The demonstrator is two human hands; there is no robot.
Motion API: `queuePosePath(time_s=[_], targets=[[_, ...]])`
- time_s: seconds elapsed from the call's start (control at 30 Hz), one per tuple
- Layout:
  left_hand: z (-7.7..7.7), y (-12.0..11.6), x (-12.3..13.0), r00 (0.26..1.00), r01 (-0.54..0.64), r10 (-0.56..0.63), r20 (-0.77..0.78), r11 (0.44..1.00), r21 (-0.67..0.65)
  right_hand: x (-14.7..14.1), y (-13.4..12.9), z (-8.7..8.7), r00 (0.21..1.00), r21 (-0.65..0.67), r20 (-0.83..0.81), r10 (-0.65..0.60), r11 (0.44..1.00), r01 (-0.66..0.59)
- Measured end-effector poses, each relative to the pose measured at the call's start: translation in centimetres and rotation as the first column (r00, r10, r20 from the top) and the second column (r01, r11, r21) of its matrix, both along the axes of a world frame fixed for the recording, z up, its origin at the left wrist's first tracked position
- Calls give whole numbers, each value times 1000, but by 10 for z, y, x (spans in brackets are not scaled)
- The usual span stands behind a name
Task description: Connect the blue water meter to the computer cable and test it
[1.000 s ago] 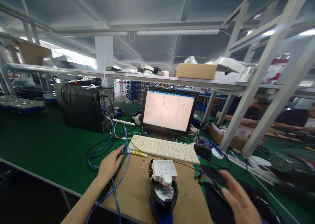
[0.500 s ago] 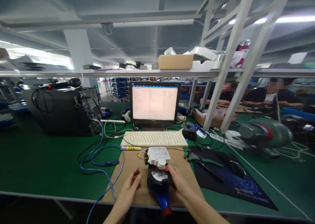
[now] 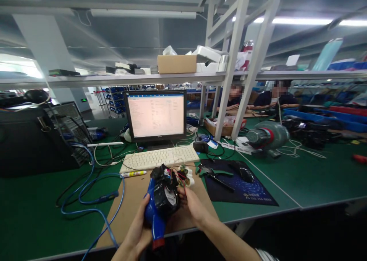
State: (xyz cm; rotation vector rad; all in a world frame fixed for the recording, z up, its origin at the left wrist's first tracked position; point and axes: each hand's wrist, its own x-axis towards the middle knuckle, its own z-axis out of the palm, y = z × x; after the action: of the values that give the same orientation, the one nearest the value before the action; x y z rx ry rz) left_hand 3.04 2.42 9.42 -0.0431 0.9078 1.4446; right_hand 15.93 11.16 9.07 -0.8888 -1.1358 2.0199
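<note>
Both hands up off the bench, holding a meter (image 3: 160,200) over a brown board (image 3: 134,200) at the near edge of the green table (image 3: 34,211). Left hand (image 3: 137,230) wraps the blue body from below and the left side, fingers curled round it, thumb on the blue shell. Right hand (image 3: 192,203) comes in from the right, fingertips closed on the white module (image 3: 185,176) that hangs off the meter's top by red and black wires (image 3: 176,175); whether it pinches the module itself or the black rim beside it I cannot tell. Meter tilted, black register ring facing up and right, blue spigot with a red cap pointing down toward the person. Judgement on handling: the body looks like cast metal under paint, so probably heavy for its bulk and rigid, safe to grip hard around the barrel. The wires and module look like the weak part: thin leads, likely to tear at the joints if the module takes any of the weight. Best hold seems to be the blue barrel for load, module only steadied. Painted shell looks smooth, could slip in a loose grip. Around it: keyboard (image 3: 160,158) and monitor (image 3: 156,115) behind, yellow marker (image 3: 134,174) left of the meter, blue cable (image 3: 86,192) looped to the left, pliers (image 3: 213,173) and mouse (image 3: 246,174) on a dark mat (image 3: 246,194) to the right. Two other people sit at the far bench.
</note>
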Motion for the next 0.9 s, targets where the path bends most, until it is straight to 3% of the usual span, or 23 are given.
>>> queuePosePath(time_s=[0.07, 0.13, 0.17, 0.2, 0.27, 0.3, 0.33, 0.4, 0.53, 0.63, 0.7, 0.73, 0.83, 0.9], targets=[[0, -1, -4, 985, -41, 28, -170, 996, -73, 27, 14, 0, 981, 25, 166, 102, 994, -107], [-1, -3, -10, 933, -60, 23, -360, 994, -93, 60, 29, 0, 899, 143, 416, 135, 967, -211], [-1, -5, -14, 890, -66, 22, -455, 994, -82, 76, 37, 1, 829, 283, 557, 46, 928, -242], [0, -6, -18, 836, -72, 28, -548, 996, -59, 91, 45, 1, 730, 462, 672, -128, 842, -278], [5, -8, -24, 691, -79, 49, -722, 997, -9, 116, 60, -2, 444, 705, 709, -548, 567, -427], [9, -9, -26, 596, -79, 47, -802, 997, 0, 124, 67, -5, 329, 714, 678, -657, 483, -508], [14, -9, -28, 489, -80, 38, -871, 997, -2, 130, 74, -9, 249, 697, 655, -713, 442, -565], [23, -10, -28, 259, -90, 8, -966, 996, -16, 134, 86, -18, 197, 652, 678, -708, 456, -606], [35, -12, -28, -88, -10, 2, -996, 1000, 3, 129, 99, -24, 238, 661, 699, -675, 482, -575], [36, -15, -26, -257, 10, 34, -966, 999, 33, 128, 90, -3, 263, 694, 686, -679, 501, -517], [35, -16, -25, -316, -12, 44, -948, 999, 50, 128, 74, 18, 382, 773, 629, -677, 492, -400], [35, -16, -24, -335, -22, 40, -941, 999, 50, 128, 63, 28, 506, 840, 540, -672, 465, -278], [37, -15, -20, -369, -51, 16, -929, 998, 38, 124, 29, 45, 776, 946, 191, -602, 323, 18], [39, -15, -18, -384, -58, 19, -923, 997, 45, 119, 13, 45, 858, 950, 216, -465, 301, -76]])
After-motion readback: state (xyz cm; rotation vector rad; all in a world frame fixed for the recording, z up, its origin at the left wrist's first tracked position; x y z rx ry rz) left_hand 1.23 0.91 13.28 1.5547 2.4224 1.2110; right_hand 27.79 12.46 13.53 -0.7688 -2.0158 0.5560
